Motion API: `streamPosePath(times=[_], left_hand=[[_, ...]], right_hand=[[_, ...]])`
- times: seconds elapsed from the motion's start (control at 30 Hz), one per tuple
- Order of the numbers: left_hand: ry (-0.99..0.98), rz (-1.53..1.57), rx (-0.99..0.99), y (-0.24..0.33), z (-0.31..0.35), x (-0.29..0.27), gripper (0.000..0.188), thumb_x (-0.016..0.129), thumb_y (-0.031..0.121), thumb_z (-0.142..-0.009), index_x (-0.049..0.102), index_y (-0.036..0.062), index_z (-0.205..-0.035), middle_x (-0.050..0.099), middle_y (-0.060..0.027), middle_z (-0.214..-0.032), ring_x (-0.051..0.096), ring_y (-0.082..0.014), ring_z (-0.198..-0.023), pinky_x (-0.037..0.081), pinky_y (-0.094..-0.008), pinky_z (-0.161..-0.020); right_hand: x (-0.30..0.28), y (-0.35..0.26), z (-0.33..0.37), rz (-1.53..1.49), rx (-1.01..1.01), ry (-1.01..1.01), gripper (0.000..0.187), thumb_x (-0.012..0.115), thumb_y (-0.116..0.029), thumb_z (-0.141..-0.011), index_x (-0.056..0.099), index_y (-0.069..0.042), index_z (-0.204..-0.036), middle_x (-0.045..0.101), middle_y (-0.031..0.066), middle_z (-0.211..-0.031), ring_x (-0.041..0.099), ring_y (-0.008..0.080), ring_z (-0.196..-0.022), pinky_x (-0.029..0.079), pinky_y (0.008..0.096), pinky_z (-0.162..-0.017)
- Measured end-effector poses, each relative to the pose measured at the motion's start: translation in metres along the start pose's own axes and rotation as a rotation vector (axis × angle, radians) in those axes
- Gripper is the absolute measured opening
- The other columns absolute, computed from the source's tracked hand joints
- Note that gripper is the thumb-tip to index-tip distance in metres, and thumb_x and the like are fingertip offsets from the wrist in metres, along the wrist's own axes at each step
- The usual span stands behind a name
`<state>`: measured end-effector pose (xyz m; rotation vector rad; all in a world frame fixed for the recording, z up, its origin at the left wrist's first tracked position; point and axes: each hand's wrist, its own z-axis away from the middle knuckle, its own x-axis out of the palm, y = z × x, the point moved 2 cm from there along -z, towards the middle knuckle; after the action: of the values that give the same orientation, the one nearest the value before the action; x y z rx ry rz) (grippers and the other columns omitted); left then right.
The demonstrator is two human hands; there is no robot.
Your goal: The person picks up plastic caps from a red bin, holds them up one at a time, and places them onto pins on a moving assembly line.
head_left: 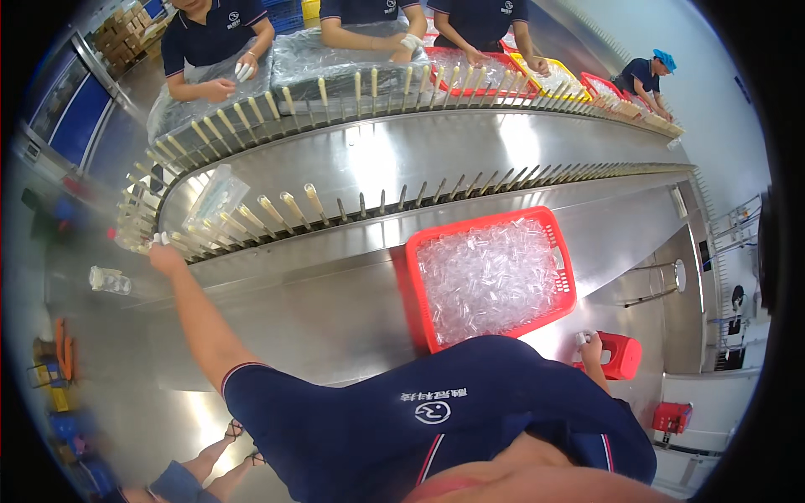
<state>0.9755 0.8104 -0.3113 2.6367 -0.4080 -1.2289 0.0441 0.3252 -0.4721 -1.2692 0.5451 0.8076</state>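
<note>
My left arm is stretched out to the far left, and my left hand is at the near row of upright rods, where it curves round. White covers sit on its fingertips, which are closed together among the rods; what they pinch is too small to tell. Several pale rods near it have clear sleeves over their tops. Farther right along this row stand thinner dark pegs. My right hand is low on the right, beside a red stool-like plastic object. Its white-covered fingers are curled; their contents are hidden.
A red basket heaped with clear plastic tubes stands on the steel table before me. A clear bag lies inside the curve, a clear container at far left. Co-workers stand across the line behind plastic-covered bins.
</note>
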Motion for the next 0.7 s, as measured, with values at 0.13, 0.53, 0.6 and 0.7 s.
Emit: streamPosePath(times=[0.13, 0.53, 0.6, 0.7], left_hand=[[-0.010, -0.001, 0.051, 0.038, 0.016, -0.018, 0.029, 0.051, 0.023, -0.085, 0.060, -0.0028, -0.096, 0.059, -0.0211, -0.091, 0.055, -0.0367, -0.084, 0.043, -0.0424, -0.071], [-0.154, -0.027, 0.126, 0.081, 0.056, 0.012, 0.026, 0.049, 0.017, -0.085, 0.059, -0.0048, -0.096, 0.056, -0.0222, -0.089, 0.052, -0.0385, -0.085, 0.041, -0.0417, -0.075], [-0.100, 0.057, 0.130, 0.109, 0.078, 0.006, 0.025, 0.049, 0.015, -0.084, 0.059, -0.0053, -0.095, 0.055, -0.0230, -0.088, 0.052, -0.0387, -0.085, 0.041, -0.0419, -0.075], [-0.032, 0.127, 0.153, 0.122, 0.086, 0.006, 0.024, 0.050, 0.013, -0.082, 0.059, -0.0057, -0.093, 0.054, -0.0248, -0.088, 0.052, -0.0389, -0.084, 0.041, -0.0427, -0.074]], right_hand=[[-0.005, -0.001, -0.010, -0.053, -0.037, -0.019, 0.020, 0.060, -0.010, -0.078, 0.055, 0.001, -0.094, 0.059, 0.0068, -0.068, 0.053, 0.0114, -0.053, 0.041, 0.0251, -0.044], [0.011, -0.016, -0.029, -0.010, -0.060, -0.073, 0.021, 0.060, -0.009, -0.080, 0.054, 0.002, -0.097, 0.059, 0.0079, -0.070, 0.055, 0.0104, -0.055, 0.043, 0.0231, -0.042], [0.015, -0.012, -0.033, -0.101, -0.062, -0.046, 0.024, 0.060, -0.010, -0.080, 0.052, 0.003, -0.099, 0.058, 0.0085, -0.069, 0.055, 0.0106, -0.055, 0.044, 0.0227, -0.043], [0.025, -0.014, -0.035, -0.101, -0.075, -0.098, 0.024, 0.060, -0.009, -0.080, 0.052, 0.003, -0.099, 0.058, 0.0082, -0.069, 0.055, 0.0108, -0.056, 0.044, 0.0230, -0.043]])
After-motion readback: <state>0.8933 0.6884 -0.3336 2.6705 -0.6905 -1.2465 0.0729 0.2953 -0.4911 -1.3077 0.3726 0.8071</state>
